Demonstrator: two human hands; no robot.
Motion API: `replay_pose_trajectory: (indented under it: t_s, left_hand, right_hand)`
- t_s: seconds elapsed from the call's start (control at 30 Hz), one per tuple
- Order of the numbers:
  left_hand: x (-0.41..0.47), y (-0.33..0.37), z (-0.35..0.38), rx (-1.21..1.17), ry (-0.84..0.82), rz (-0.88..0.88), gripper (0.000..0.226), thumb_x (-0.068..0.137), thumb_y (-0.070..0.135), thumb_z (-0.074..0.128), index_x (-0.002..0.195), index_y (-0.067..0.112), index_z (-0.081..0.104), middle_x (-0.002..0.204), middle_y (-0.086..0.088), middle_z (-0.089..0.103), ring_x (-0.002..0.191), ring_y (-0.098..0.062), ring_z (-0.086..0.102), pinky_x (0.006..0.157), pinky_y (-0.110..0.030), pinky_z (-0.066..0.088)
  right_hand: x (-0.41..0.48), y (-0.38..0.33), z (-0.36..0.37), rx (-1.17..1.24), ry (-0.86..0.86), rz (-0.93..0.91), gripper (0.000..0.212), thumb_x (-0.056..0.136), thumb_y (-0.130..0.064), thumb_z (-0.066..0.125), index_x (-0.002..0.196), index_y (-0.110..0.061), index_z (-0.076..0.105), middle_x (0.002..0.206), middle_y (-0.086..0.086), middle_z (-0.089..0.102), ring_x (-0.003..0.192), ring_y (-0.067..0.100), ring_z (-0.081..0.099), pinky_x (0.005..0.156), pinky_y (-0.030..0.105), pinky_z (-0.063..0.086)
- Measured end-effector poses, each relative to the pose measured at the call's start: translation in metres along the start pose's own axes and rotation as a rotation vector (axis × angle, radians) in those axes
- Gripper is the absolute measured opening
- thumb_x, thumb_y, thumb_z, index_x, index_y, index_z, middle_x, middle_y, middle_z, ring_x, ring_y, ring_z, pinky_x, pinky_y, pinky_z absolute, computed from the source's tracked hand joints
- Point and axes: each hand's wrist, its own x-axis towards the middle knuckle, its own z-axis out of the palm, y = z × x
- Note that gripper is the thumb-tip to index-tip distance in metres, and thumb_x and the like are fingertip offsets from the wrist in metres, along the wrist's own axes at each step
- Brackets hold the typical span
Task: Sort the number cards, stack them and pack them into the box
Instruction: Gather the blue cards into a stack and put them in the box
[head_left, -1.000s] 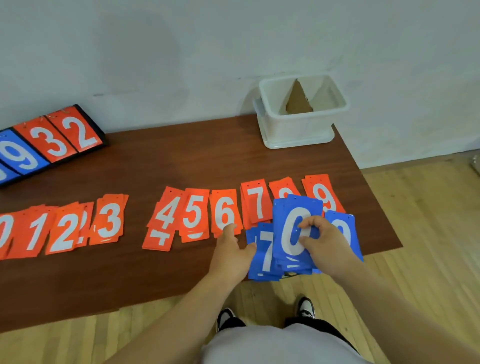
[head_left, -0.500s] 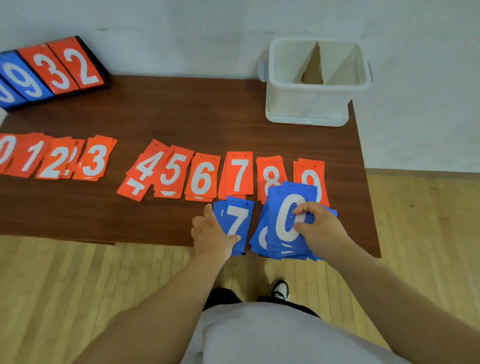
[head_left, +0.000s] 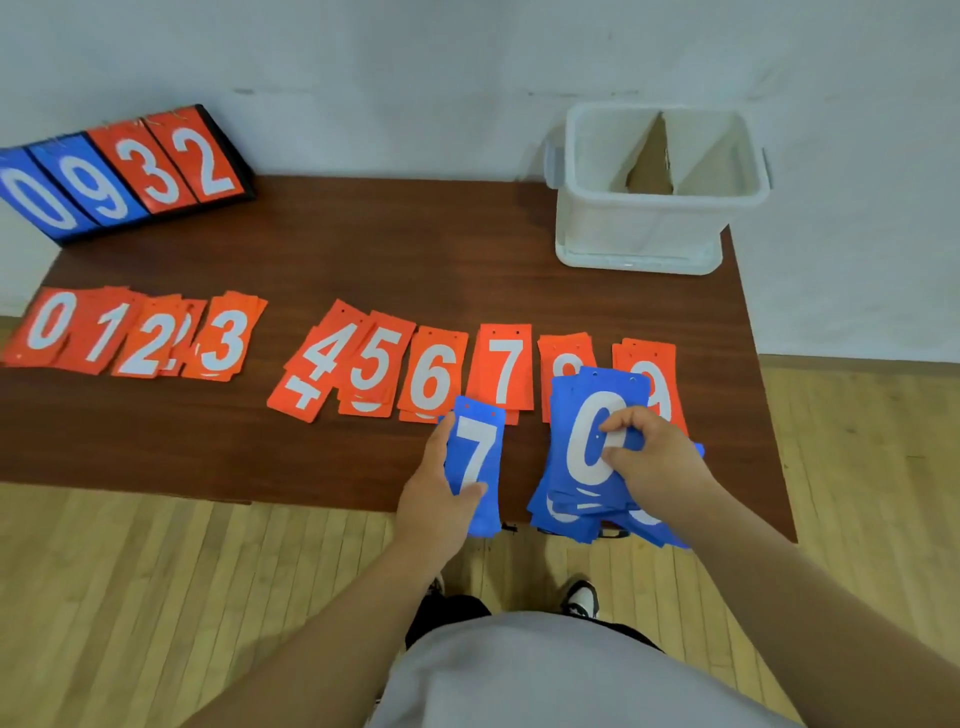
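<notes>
Orange number cards lie in a row of small piles across the brown table (head_left: 415, 260), from the 0 pile (head_left: 49, 325) at the left to the 7 pile (head_left: 504, 366) and partly hidden 8 and 9 piles at the right. My left hand (head_left: 434, 499) grips a blue 7 card (head_left: 475, 457) near the table's front edge. My right hand (head_left: 654, 462) pinches the blue 0 card (head_left: 589, 436) on top of a messy blue card pile (head_left: 587, 514). The white plastic box (head_left: 644, 228) stands at the back right corner.
A black scoreboard flip stand (head_left: 119, 176) showing 0 9 3 2 leans at the back left against the white wall. A cardboard divider (head_left: 649, 166) stands inside the box. Wooden floor lies beyond the table's front and right edges.
My left hand has pulled the blue 7 card out of the blue pile, to the left, and holds it apart. My right hand stays on the blue 0 card.
</notes>
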Motion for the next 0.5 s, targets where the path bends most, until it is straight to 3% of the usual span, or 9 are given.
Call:
replay_pose_trajectory:
  t_s: [0.07,0.13,0.23,0.3,0.37,0.43,0.5]
  left_hand:
    - [0.001,0.006,-0.02,-0.079,-0.008,0.029,0.086,0.092,0.019,0.074,0.154,0.051,0.023,0.145,0.021,0.049,0.126,-0.009,0.056,0.093,-0.04,0.059]
    - [0.002,0.015,-0.038,-0.143,-0.026,0.055,0.079,0.093,0.017,0.073,0.152,0.05,0.031,0.139,0.033,0.044,0.128,-0.005,0.052,0.093,-0.043,0.059]
    - [0.002,0.036,-0.058,-0.266,-0.052,0.06,0.061,0.098,0.015,0.065,0.142,0.051,0.044,0.129,0.035,0.048,0.092,-0.005,0.067,0.075,-0.041,0.063]
    - [0.002,0.048,-0.067,-0.295,-0.08,0.105,0.049,0.102,0.016,0.057,0.133,0.053,0.05,0.133,0.026,0.051,0.09,-0.008,0.066,0.075,-0.037,0.063]
    - [0.003,0.058,-0.074,-0.293,-0.115,0.173,0.039,0.106,0.019,0.05,0.126,0.052,0.053,0.131,0.025,0.051,0.097,0.001,0.062,0.081,-0.029,0.06]
    - [0.005,0.066,-0.076,-0.249,-0.167,0.208,0.029,0.108,0.022,0.045,0.122,0.046,0.054,0.105,0.023,0.058,0.072,0.005,0.055,0.066,-0.019,0.049]
    - [0.005,0.075,-0.074,-0.242,-0.237,0.209,0.02,0.109,0.029,0.04,0.117,0.041,0.056,0.077,0.012,0.05,0.057,-0.007,0.039,0.056,-0.023,0.037]
  right_hand:
    - [0.0,-0.008,0.006,0.09,0.009,0.012,0.022,0.096,-0.008,0.062,0.1,-0.03,0.064,0.102,-0.004,0.064,0.08,0.029,0.063,0.065,0.04,0.053]
    - [-0.002,-0.02,0.014,0.341,-0.039,0.061,0.021,0.096,-0.005,0.062,0.103,-0.025,0.067,0.111,0.001,0.068,0.088,0.028,0.07,0.069,0.04,0.056]
    - [-0.005,-0.04,0.028,0.825,-0.198,0.134,0.024,0.096,0.004,0.056,0.105,-0.017,0.066,0.106,0.006,0.073,0.086,0.026,0.073,0.064,0.035,0.058]
    - [-0.008,-0.048,0.038,0.853,-0.212,0.111,0.024,0.096,0.005,0.056,0.105,-0.015,0.065,0.104,0.007,0.072,0.085,0.026,0.073,0.063,0.035,0.058]
    - [-0.009,-0.05,0.048,0.746,-0.17,0.079,0.021,0.096,0.004,0.059,0.105,-0.014,0.066,0.112,0.008,0.072,0.09,0.027,0.075,0.066,0.036,0.058]
    - [-0.009,-0.048,0.055,0.665,-0.141,0.082,0.018,0.096,0.0,0.063,0.104,-0.016,0.067,0.119,0.008,0.07,0.097,0.03,0.074,0.076,0.041,0.057]
    - [-0.011,-0.046,0.059,0.643,-0.162,0.096,0.015,0.095,-0.002,0.064,0.101,-0.016,0.068,0.117,0.009,0.07,0.097,0.031,0.072,0.083,0.047,0.052]
